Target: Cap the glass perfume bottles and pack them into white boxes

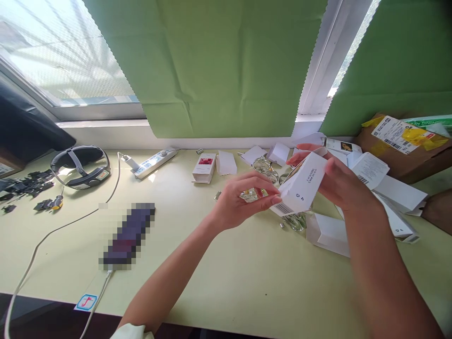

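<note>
Both my hands hold a small white cardboard box, raised above the table and tilted, with printed text and a barcode on its sides. My left hand pinches the lower left corner between thumb and fingers. Around the right side curls my right hand, its thumb near the top edge and its other fingers partly behind the box. Beneath and behind it lie several clear glass pieces with shiny metal parts, partly covered by my hands. A flattened white box rests just below my right hand.
More white boxes pile up at right, before a brown carton. A small box with a red picture stands at the back. Leftward are a power strip, a blurred phone on a cable, a headset and a screwdriver.
</note>
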`<state>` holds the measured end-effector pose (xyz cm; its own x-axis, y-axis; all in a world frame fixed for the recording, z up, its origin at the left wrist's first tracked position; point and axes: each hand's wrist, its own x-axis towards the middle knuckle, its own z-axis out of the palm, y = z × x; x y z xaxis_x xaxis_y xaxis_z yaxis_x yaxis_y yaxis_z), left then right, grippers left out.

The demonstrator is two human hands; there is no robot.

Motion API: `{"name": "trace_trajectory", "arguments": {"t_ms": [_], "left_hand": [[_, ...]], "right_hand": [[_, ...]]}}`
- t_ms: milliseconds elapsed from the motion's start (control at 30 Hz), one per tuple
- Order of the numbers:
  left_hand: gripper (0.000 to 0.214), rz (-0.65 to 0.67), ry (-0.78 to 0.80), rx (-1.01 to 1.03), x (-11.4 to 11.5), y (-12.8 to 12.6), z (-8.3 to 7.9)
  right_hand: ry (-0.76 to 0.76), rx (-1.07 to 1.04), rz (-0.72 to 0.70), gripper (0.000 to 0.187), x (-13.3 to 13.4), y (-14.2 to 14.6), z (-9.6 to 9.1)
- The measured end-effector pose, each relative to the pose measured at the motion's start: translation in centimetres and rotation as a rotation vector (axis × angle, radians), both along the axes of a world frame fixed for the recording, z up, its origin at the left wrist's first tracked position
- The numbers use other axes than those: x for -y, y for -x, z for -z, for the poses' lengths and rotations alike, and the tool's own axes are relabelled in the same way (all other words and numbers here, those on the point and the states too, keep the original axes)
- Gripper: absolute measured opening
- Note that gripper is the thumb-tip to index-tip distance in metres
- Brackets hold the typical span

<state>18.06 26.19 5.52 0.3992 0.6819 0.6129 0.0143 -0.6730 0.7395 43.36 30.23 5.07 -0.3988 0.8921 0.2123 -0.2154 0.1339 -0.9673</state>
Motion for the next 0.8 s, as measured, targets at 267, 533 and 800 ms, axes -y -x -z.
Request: {"name": "trace_trajectory", "arguments": {"t_ms": [267,533,800], "left_hand": [[0.030,-0.156,-0.251,-0.028,0.1,-0.4,0.4],[0.046,-0.527,-0.515,0.015,-0.6,-1.3,2.1],[0.038,-0.507,-0.634,0.028,-0.1,-1.6,2.6]], "right_hand": [[-0.053,-0.163,0.255,0.038,-1.2,1.8,0.9],[-0.060,-0.466,0.328,0.046,-1.5,2.9,1.1],[-0.036,-0.499,0.279,0.050,-0.8,4.0,1.3]]}}
